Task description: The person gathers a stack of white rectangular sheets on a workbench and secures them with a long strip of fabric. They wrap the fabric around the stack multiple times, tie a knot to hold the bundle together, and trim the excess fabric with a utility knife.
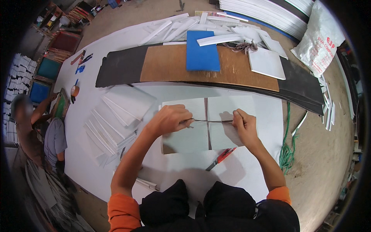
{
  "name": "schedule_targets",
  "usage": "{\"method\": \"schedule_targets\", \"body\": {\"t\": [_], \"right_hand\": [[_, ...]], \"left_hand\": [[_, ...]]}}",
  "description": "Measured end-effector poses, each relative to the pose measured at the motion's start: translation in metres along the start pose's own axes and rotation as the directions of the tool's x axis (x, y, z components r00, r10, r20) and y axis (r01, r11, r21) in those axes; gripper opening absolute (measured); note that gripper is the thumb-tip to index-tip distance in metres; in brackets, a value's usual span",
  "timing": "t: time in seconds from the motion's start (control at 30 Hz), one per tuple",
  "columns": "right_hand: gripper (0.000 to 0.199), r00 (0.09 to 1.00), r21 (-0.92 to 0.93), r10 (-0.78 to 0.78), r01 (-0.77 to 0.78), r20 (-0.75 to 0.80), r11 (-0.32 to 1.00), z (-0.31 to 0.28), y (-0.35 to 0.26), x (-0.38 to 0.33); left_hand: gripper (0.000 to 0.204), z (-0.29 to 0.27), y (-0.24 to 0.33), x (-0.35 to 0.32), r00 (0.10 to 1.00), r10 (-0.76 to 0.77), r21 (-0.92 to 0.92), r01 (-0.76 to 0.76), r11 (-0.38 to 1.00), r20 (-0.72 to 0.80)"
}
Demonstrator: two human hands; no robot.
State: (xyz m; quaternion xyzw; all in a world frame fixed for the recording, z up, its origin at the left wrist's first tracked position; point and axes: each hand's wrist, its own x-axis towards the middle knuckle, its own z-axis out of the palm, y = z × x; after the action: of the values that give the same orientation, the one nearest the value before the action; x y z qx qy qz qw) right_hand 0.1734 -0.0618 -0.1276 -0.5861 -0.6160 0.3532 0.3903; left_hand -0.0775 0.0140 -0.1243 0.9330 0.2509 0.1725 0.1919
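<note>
A stack of white ribbed sheets point(185, 135) lies flat before me. One dark strip point(209, 136) runs across its middle from the far edge to the near edge. My left hand point(174, 118) is closed on one end of the strip, and a short tail shows below its fingers. My right hand point(243, 123) pinches the other end at the right. Between them the strip is stretched sideways and crosses itself at the stack's centre. Just off the stack's near edge lies a red cutter knife point(223, 156), its dark end pointing toward me.
Fanned white sheets point(119, 112) lie left of the stack. Beyond are a brown board point(166, 63) on black sheets, a blue sheet point(203, 58) and white offcuts point(177, 29). Green twine point(286, 154) lies at right. Another person point(33, 127) sits at far left.
</note>
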Motion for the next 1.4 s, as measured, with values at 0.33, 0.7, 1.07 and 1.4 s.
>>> {"method": "schedule_targets", "body": {"t": [0.33, 0.7, 1.07, 1.4], "right_hand": [[0.036, 0.908, 0.563, 0.130, -0.353, 0.397, 0.747, 0.007, -0.025, -0.028], [0.028, 0.988, -0.283, -0.146, 0.124, -0.056, 0.951, 0.010, -0.015, 0.099], [0.043, 0.972, 0.209, -0.232, 0.218, 0.045, 0.953, 0.031, -0.029, 0.005], [0.043, 0.856, -0.162, -0.503, 0.483, -0.116, 0.860, 0.041, -0.021, 0.002]], "left_hand": [[0.029, 0.014, 0.061, 0.023, 0.784, -0.590, -0.849, 0.435, 0.299, 0.194], [0.027, 0.049, 0.085, 0.023, 0.736, -0.671, -0.698, 0.433, 0.570, -0.091], [0.026, 0.055, 0.065, 0.020, 0.685, -0.711, -0.609, 0.498, 0.617, -0.161], [0.028, -0.001, 0.040, 0.021, 0.730, -0.619, -0.587, 0.646, 0.488, 0.289]]}}
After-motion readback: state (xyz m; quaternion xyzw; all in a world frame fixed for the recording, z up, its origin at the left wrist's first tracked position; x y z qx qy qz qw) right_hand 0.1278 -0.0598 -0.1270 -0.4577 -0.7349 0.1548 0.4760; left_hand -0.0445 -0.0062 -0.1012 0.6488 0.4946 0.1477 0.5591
